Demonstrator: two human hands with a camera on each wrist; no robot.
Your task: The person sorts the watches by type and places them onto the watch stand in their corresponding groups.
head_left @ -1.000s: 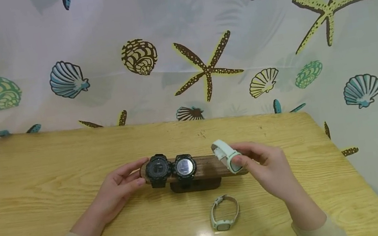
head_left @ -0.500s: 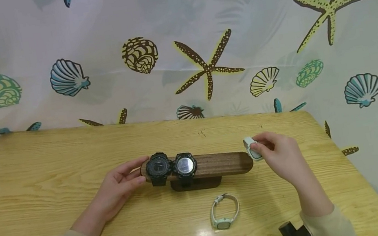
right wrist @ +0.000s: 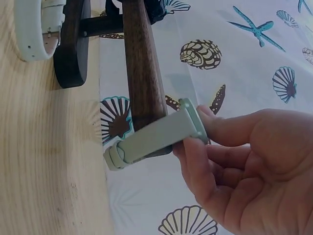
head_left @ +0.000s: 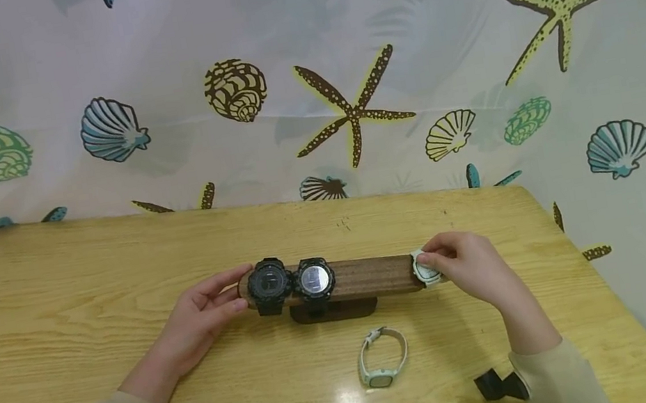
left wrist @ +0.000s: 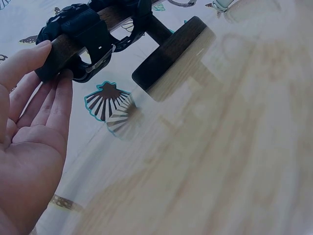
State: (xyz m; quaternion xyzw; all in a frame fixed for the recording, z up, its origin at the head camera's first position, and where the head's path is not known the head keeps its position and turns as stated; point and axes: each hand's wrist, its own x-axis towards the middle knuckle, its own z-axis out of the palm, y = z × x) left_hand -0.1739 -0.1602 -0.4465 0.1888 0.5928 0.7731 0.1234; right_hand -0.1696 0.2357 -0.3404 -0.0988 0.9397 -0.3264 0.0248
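Observation:
A dark wooden watch stand (head_left: pixel 373 278) with a horizontal bar stands on the table. My left hand (head_left: pixel 193 327) holds the bar's left end, thumb on one side and fingertips on the other in the left wrist view. Two black digital watches (head_left: pixel 268 283) sit side by side on the bar near that hand. At the opposite end, my right hand (head_left: pixel 478 270) pinches a pale green watch (head_left: pixel 426 272) by its case. Its buckled strap (right wrist: pixel 159 137) loops around the bar's end in the right wrist view. Part of the watch face is hidden by the thumb.
A second pale green watch (head_left: pixel 381 380) lies buckled on the wooden table (head_left: pixel 89 288), in front of the stand's base (head_left: pixel 334 311). Behind the table hangs a white cloth (head_left: pixel 157 37) printed with shells and starfish.
The right hand has carried the pale green watch from in front of the bar, out past its right end, then back left onto that end. The left hand stays put.

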